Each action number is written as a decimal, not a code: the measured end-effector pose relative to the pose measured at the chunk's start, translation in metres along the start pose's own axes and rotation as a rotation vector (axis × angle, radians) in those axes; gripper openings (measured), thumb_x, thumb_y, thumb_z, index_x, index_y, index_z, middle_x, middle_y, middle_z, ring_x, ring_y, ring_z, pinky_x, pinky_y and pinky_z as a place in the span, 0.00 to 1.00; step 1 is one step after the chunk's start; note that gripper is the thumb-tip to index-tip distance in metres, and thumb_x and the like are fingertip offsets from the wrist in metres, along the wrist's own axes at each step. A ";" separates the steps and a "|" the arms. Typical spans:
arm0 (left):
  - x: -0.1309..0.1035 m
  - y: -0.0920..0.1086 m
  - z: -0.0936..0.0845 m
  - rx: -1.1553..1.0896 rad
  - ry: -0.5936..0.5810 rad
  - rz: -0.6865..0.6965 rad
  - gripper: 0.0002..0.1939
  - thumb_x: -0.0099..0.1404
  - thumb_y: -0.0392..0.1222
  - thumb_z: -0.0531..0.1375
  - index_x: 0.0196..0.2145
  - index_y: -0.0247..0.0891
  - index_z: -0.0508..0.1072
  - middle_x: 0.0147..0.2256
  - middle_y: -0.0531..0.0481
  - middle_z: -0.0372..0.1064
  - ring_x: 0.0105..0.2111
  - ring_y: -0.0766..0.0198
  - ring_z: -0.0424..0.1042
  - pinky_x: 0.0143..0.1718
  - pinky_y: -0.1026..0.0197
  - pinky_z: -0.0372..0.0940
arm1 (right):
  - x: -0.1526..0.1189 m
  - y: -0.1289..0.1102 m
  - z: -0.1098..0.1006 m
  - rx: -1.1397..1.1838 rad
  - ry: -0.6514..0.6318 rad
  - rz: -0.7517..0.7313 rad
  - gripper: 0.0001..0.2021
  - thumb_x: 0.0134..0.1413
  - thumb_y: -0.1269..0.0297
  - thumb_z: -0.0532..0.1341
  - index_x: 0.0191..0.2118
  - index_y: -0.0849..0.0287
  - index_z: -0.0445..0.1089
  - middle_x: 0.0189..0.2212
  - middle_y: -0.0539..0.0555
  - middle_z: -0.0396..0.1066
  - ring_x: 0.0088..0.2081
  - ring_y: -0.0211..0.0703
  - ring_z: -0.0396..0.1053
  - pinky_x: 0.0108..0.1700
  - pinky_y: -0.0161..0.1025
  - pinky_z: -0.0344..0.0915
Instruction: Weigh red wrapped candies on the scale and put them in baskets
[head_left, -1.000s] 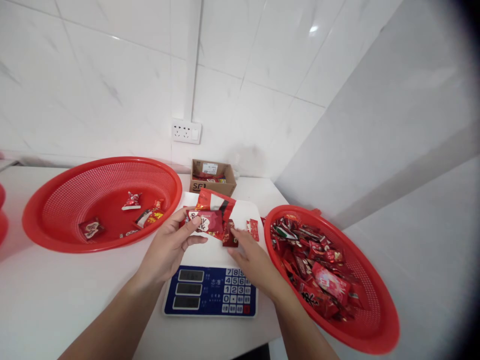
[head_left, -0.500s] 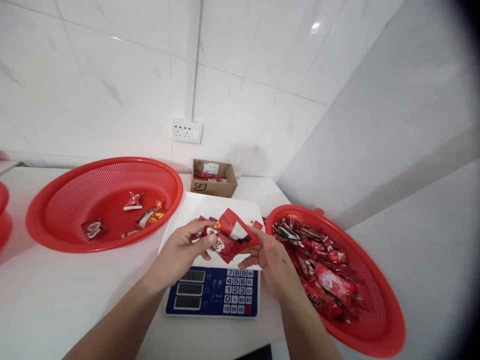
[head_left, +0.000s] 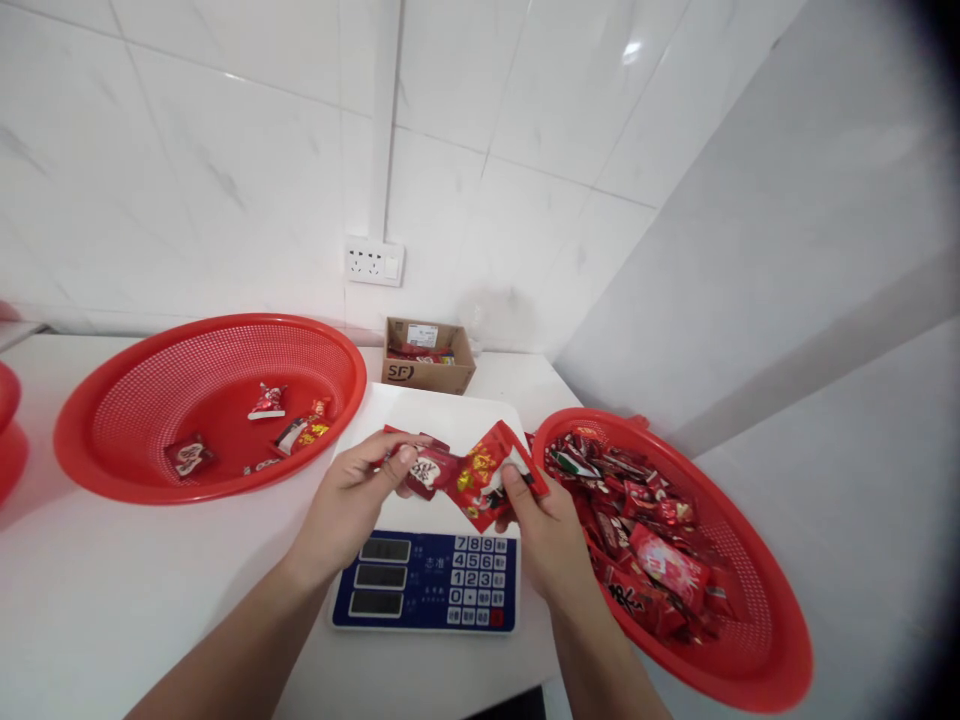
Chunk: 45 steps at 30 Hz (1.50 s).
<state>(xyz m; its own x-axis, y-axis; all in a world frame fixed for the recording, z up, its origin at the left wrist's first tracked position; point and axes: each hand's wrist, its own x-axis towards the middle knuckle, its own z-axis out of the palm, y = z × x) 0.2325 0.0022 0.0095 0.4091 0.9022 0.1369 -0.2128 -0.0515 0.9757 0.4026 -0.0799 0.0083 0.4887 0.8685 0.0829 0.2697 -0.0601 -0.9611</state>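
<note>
My left hand pinches small dark red wrapped packets with a white printed patch. In my right hand is a bright red packet with gold characters and a white area, its thumb pressed on the front. The packets meet or overlap between the hands, above the white plate of a scale. Below them shows the scale's blue panel with its keys and three displays.
At the left, a red basket holds several wrapped packets. Another red basket, at the right, holds many. An SF cardboard box with packets stands behind the scale, near the wall. Part of a red container shows at the left edge.
The bright red packet has turned, so its gold characters now face me, and my right thumb has come onto its front. My left hand and the dark red packets have shifted slightly left and up.
</note>
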 end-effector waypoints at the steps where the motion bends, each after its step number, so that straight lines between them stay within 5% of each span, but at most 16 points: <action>1: 0.001 -0.001 -0.001 -0.045 0.038 0.002 0.11 0.61 0.47 0.61 0.38 0.41 0.78 0.31 0.51 0.71 0.24 0.69 0.65 0.27 0.66 0.63 | 0.001 0.001 -0.001 -0.036 0.040 -0.022 0.20 0.53 0.47 0.56 0.23 0.58 0.63 0.16 0.47 0.64 0.18 0.36 0.63 0.20 0.33 0.61; 7: 0.006 -0.003 -0.004 -0.256 0.092 -0.039 0.10 0.58 0.46 0.63 0.36 0.39 0.75 0.28 0.55 0.69 0.25 0.72 0.65 0.24 0.70 0.63 | 0.009 0.009 0.001 -0.190 -0.004 -0.035 0.19 0.55 0.48 0.53 0.29 0.60 0.68 0.21 0.50 0.68 0.23 0.40 0.66 0.26 0.36 0.63; 9: 0.005 -0.004 -0.003 -0.244 0.065 -0.049 0.09 0.59 0.46 0.63 0.35 0.39 0.75 0.28 0.55 0.69 0.24 0.73 0.66 0.25 0.71 0.64 | 0.013 0.017 0.001 -0.227 -0.026 -0.044 0.19 0.56 0.49 0.53 0.38 0.61 0.70 0.30 0.55 0.73 0.32 0.45 0.70 0.35 0.40 0.66; 13: 0.003 -0.003 -0.002 -0.159 0.010 -0.062 0.09 0.60 0.46 0.61 0.34 0.38 0.74 0.28 0.55 0.69 0.25 0.73 0.67 0.27 0.70 0.66 | 0.016 0.027 -0.002 -0.402 0.170 -0.219 0.25 0.53 0.51 0.57 0.52 0.62 0.66 0.50 0.64 0.68 0.49 0.54 0.65 0.50 0.53 0.61; 15: 0.002 0.000 0.000 -0.077 -0.042 -0.073 0.09 0.61 0.46 0.61 0.35 0.38 0.74 0.30 0.55 0.69 0.26 0.71 0.68 0.29 0.68 0.67 | 0.011 0.024 -0.002 -0.375 0.161 -0.271 0.22 0.55 0.52 0.56 0.50 0.61 0.67 0.49 0.63 0.69 0.47 0.53 0.66 0.48 0.51 0.63; 19: 0.000 0.003 0.005 0.094 -0.223 -0.091 0.10 0.61 0.45 0.59 0.38 0.37 0.74 0.34 0.50 0.71 0.29 0.68 0.69 0.32 0.63 0.68 | -0.005 0.007 0.003 -0.070 -0.237 -0.184 0.18 0.56 0.56 0.57 0.51 0.56 0.67 0.44 0.56 0.73 0.40 0.43 0.71 0.43 0.42 0.68; 21: -0.001 0.002 0.007 0.162 -0.293 -0.078 0.12 0.63 0.46 0.57 0.39 0.38 0.74 0.37 0.48 0.71 0.31 0.66 0.69 0.32 0.62 0.68 | -0.009 0.002 0.006 -0.030 -0.321 -0.156 0.15 0.56 0.59 0.59 0.49 0.55 0.68 0.41 0.53 0.74 0.39 0.41 0.72 0.42 0.39 0.69; 29: 0.004 -0.008 -0.005 0.708 -0.113 0.126 0.20 0.69 0.43 0.46 0.58 0.46 0.60 0.47 0.47 0.68 0.47 0.58 0.67 0.49 0.53 0.62 | 0.007 0.027 -0.014 -0.361 0.095 -0.139 0.18 0.55 0.55 0.56 0.48 0.58 0.69 0.47 0.59 0.73 0.46 0.50 0.71 0.49 0.48 0.67; 33: 0.005 -0.010 -0.005 0.881 -0.157 -0.020 0.19 0.67 0.43 0.49 0.55 0.43 0.58 0.41 0.46 0.71 0.40 0.55 0.71 0.40 0.52 0.64 | 0.012 0.041 -0.021 -0.583 0.040 -0.219 0.21 0.57 0.58 0.54 0.53 0.62 0.67 0.49 0.62 0.71 0.50 0.54 0.68 0.51 0.54 0.64; 38: 0.006 -0.014 -0.006 0.945 -0.286 0.032 0.13 0.66 0.39 0.48 0.46 0.43 0.66 0.46 0.47 0.65 0.42 0.57 0.70 0.43 0.55 0.63 | 0.006 0.042 -0.017 -0.707 -0.060 -0.440 0.18 0.59 0.63 0.54 0.51 0.64 0.69 0.49 0.63 0.70 0.52 0.52 0.64 0.55 0.54 0.62; 45: 0.008 -0.016 -0.006 1.156 -0.297 -0.067 0.09 0.64 0.39 0.52 0.42 0.41 0.66 0.39 0.47 0.71 0.38 0.54 0.71 0.36 0.56 0.63 | 0.002 0.039 0.000 -0.789 -0.257 -0.462 0.13 0.56 0.70 0.58 0.47 0.61 0.74 0.46 0.61 0.72 0.50 0.50 0.65 0.54 0.50 0.64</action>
<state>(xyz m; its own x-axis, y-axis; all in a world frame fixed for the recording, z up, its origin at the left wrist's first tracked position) 0.2341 0.0131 -0.0058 0.6107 0.7911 -0.0348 0.6787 -0.5002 0.5377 0.4136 -0.0805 -0.0291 0.0215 0.9654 0.2599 0.9193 0.0831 -0.3846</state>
